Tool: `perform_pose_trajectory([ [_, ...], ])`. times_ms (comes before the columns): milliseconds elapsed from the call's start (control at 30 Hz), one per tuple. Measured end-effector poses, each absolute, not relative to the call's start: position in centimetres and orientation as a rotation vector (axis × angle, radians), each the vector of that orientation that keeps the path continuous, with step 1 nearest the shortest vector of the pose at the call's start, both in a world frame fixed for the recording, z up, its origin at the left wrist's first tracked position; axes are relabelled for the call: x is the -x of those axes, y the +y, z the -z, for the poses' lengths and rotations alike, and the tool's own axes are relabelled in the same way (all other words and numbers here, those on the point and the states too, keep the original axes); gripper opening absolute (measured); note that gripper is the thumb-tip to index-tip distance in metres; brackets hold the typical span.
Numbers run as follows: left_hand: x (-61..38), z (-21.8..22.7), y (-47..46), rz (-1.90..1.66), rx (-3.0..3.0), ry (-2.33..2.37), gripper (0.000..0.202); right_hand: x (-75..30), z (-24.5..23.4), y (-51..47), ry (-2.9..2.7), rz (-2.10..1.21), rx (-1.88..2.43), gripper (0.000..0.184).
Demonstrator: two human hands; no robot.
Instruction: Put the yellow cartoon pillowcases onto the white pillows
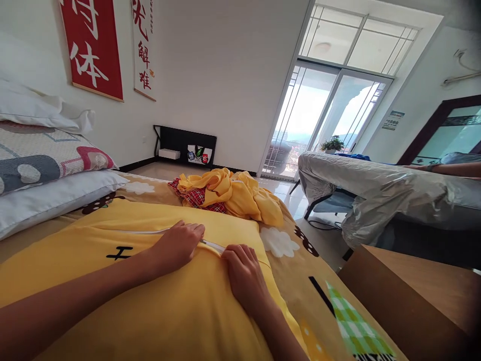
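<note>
A large yellow cloth cover (158,296) with a white zipper line (212,244) lies spread on the bed in front of me. My left hand (179,244) is closed, its fingers pinching the cloth at the zipper. Just to its right, my right hand (243,273) is also curled, gripping the same seam. The two hands are a few centimetres apart along the zipper. A black mark is printed on the yellow cloth left of my left wrist.
A heap of yellow and red checked clothes (229,193) lies farther up the bed. Stacked pillows (41,170) sit at left. A brown board (413,296) stands at lower right. A silver-covered table (379,190) and another person's arm (451,169) are at right. Glass balcony doors (323,120) are beyond.
</note>
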State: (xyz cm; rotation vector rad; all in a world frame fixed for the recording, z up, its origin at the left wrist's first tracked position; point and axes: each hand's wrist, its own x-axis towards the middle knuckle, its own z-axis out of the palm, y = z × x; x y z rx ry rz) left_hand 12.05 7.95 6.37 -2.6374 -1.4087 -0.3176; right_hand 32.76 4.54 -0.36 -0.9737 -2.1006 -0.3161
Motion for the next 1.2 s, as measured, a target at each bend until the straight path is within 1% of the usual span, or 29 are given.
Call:
perform_pose_trajectory([
  [67,-11.5,-6.4,7.8,0.328,2.61,-1.364,0.022,-32.6,0.4,4.4,-2.137,0.175,0.97,0.033],
  [133,-11.4,-6.5,7.5,0.305,2.571,-1.293,0.023,-32.5,0.4,4.2,-2.18,0.09,1.005,0.047],
  [200,-11.4,-6.5,7.1,0.269,2.539,-1.233,0.023,-32.4,0.3,3.8,-2.224,0.055,1.048,0.062],
  [267,-11.6,-6.5,6.8,0.25,2.542,-1.234,0.023,-32.3,0.2,3.6,-2.269,0.054,1.07,0.069],
  [400,-11.3,-6.2,6.7,0.236,2.61,-1.415,0.018,-32.3,-0.1,3.3,-2.325,0.079,1.042,0.068],
  [500,-11.0,-6.0,6.8,0.251,2.64,-1.505,0.02,-32.3,-0.3,3.4,-2.344,0.09,1.015,0.063],
  [667,-11.1,-5.3,6.7,0.277,2.643,-1.437,0.025,-32.4,-0.6,3.3,-2.355,0.13,1.015,0.06],
  [867,-11.4,-5.0,6.8,0.316,2.7,-1.388,0.018,-30.7,-0.1,1.4,-2.398,0.316,1.095,0.063],
  [1067,-11.1,-5.1,7.6,0.37,2.709,-1.489,0.018,-29.7,0.8,1.1,-2.304,0.378,1.151,0.062],
  [1200,-11.0,-4.9,8.0,0.403,2.692,-1.519,0.019,-30.1,1.1,1.5,-2.245,0.447,1.261,0.056],
])
